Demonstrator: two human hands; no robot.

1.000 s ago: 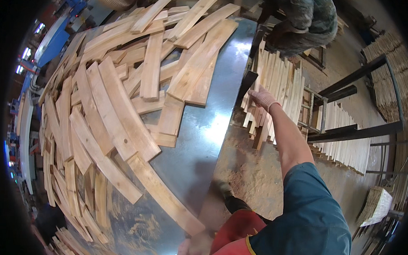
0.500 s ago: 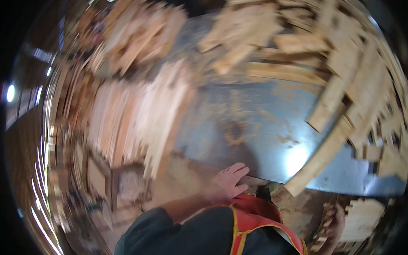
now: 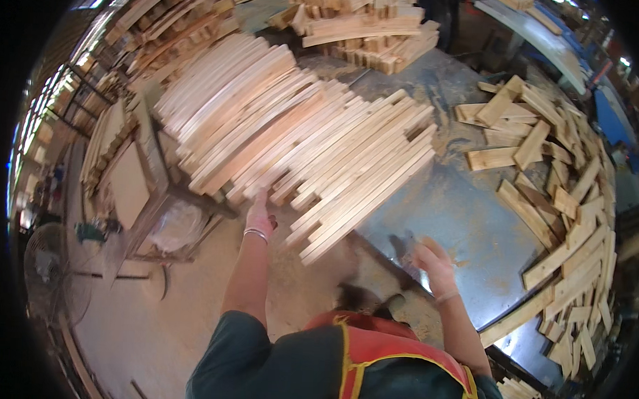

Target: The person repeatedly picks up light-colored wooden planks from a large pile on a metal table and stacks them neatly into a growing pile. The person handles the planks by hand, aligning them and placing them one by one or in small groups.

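Observation:
My left hand (image 3: 261,217) reaches up to the near ends of a long row of pale wooden strips (image 3: 314,139) laid side by side. Its fingers stretch toward the strip ends and seem to touch them; no strip is visibly gripped. Over the front edge of the grey metal tabletop (image 3: 466,226) is my right hand (image 3: 435,268), apart from the strips. Motion smears its fingers, and I see nothing clearly held in it.
Loose short wooden pieces (image 3: 567,257) heap along the table's right side. More stacked wood (image 3: 371,32) stands at the far end. To the left are a wooden frame stand (image 3: 161,194) and a fan (image 3: 53,271) on the floor.
The view has swung left, bringing the row of strips to the middle. My left hand has gone from near my body out to the strip ends; my right hand has come up over the table edge.

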